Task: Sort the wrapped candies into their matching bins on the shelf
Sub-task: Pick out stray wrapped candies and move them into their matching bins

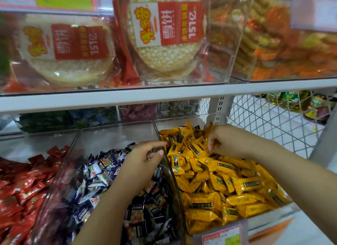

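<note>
r hand [228, 140] fingers in yellow candies [218, 181], grip unclear

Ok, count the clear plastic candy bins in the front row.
3: clear bin of red candies at left, bin of dark blue-and-white candies in the middle, bin of yellow candies at right. Others may sit off-frame.

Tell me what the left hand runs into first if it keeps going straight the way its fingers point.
Most likely the yellow candies: the left hand points right, its fingertips at the rim of the clear divider wall. If it sits lower than it looks, the wall comes first.
</note>
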Action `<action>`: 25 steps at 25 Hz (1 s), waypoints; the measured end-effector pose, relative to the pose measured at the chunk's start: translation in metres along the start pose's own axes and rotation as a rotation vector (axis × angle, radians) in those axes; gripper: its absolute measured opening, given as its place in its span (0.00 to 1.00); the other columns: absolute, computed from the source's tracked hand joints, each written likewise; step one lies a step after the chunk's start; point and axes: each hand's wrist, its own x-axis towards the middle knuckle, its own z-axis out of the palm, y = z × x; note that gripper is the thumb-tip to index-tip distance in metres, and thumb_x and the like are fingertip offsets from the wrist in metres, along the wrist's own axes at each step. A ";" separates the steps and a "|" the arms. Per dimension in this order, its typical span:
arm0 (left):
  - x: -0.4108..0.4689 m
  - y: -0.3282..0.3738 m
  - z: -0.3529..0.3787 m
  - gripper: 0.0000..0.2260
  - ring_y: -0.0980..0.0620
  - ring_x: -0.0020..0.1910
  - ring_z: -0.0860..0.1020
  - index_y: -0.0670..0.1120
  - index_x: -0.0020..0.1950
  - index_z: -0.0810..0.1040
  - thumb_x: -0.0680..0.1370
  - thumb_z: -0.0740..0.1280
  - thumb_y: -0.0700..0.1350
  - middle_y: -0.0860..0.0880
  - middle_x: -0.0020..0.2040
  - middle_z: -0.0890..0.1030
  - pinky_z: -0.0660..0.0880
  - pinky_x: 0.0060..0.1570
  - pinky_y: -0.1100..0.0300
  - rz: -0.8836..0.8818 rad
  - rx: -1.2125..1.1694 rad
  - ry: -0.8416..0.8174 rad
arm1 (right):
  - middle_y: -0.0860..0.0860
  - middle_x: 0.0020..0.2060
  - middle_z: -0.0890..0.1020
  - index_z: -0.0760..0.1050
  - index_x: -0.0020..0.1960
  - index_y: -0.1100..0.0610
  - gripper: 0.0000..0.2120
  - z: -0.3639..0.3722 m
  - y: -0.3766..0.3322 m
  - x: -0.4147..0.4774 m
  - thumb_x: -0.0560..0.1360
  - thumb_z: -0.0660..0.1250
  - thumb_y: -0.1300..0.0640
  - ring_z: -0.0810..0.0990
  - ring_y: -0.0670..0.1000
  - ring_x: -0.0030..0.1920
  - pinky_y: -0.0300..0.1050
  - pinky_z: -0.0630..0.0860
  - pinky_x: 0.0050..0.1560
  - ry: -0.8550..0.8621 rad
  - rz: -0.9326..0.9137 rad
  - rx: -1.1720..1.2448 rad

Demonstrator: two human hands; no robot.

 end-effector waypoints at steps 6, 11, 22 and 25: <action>0.002 -0.003 0.001 0.11 0.65 0.49 0.71 0.58 0.58 0.77 0.79 0.62 0.46 0.51 0.50 0.78 0.66 0.32 0.78 -0.018 0.000 0.017 | 0.48 0.54 0.79 0.78 0.55 0.49 0.09 -0.003 -0.016 0.030 0.75 0.65 0.54 0.76 0.50 0.53 0.44 0.74 0.54 0.166 0.031 0.133; 0.002 -0.002 -0.001 0.11 0.73 0.45 0.65 0.56 0.58 0.78 0.79 0.62 0.45 0.59 0.52 0.71 0.66 0.29 0.78 0.019 -0.028 0.019 | 0.54 0.66 0.73 0.70 0.68 0.55 0.17 0.017 -0.023 0.083 0.79 0.60 0.60 0.73 0.53 0.63 0.45 0.70 0.61 0.141 0.058 0.237; -0.003 0.005 -0.008 0.11 0.66 0.45 0.74 0.54 0.58 0.78 0.79 0.62 0.44 0.53 0.45 0.76 0.73 0.35 0.68 0.011 -0.024 -0.015 | 0.54 0.50 0.82 0.79 0.47 0.59 0.04 0.014 -0.020 0.068 0.74 0.66 0.63 0.78 0.52 0.50 0.46 0.75 0.54 0.137 0.107 0.295; -0.009 0.009 -0.023 0.09 0.70 0.31 0.74 0.57 0.55 0.77 0.79 0.62 0.45 0.60 0.38 0.76 0.67 0.29 0.79 -0.013 -0.015 0.061 | 0.51 0.40 0.81 0.76 0.45 0.54 0.01 0.006 -0.029 0.046 0.74 0.67 0.58 0.78 0.50 0.40 0.41 0.76 0.43 0.342 0.083 0.409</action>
